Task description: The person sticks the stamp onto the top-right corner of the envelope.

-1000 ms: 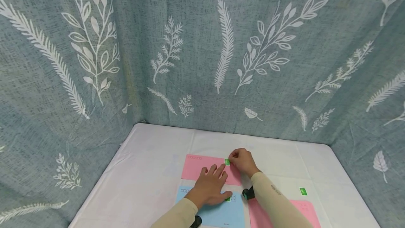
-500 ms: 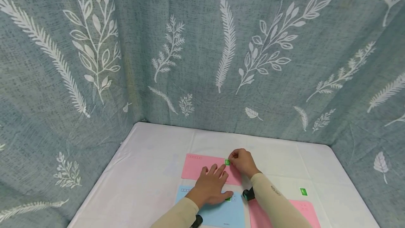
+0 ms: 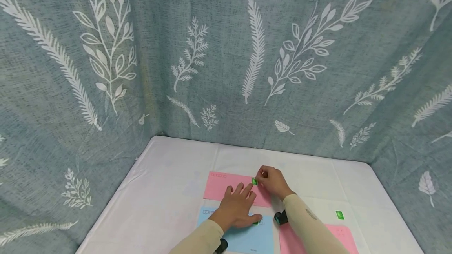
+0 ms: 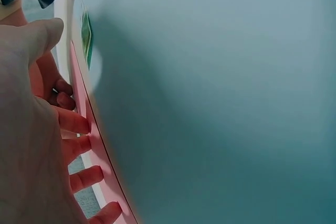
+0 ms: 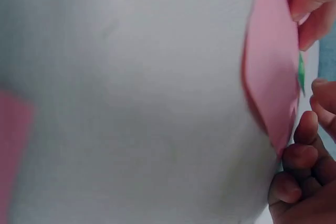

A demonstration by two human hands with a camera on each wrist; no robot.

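My left hand (image 3: 236, 209) lies with fingers spread on a pink envelope (image 3: 220, 185), palm over the blue envelope (image 3: 247, 240). Its fingertips reach just below a green stamp (image 3: 254, 181) at the pink envelope's upper right corner. Thumb and index finger of my right hand (image 3: 274, 182) come together at that stamp's right edge, the other fingers curled under. In the right wrist view, the stamp (image 5: 301, 69) shows edge-on between both hands' fingertips. Under my left thumb, another green stamp (image 3: 256, 223) is partly hidden on the blue envelope; the left wrist view shows this stamp (image 4: 86, 38) too.
A second pink envelope (image 3: 340, 232) lies at the front right, partly behind the right sleeve (image 3: 310, 222). Above it a loose green stamp (image 3: 339, 215) lies on the white tablecloth (image 3: 169, 191). A leaf-patterned curtain (image 3: 226, 62) stands behind the table.
Both hands keep nearly the same place and pose. The whole head view has shifted slightly.
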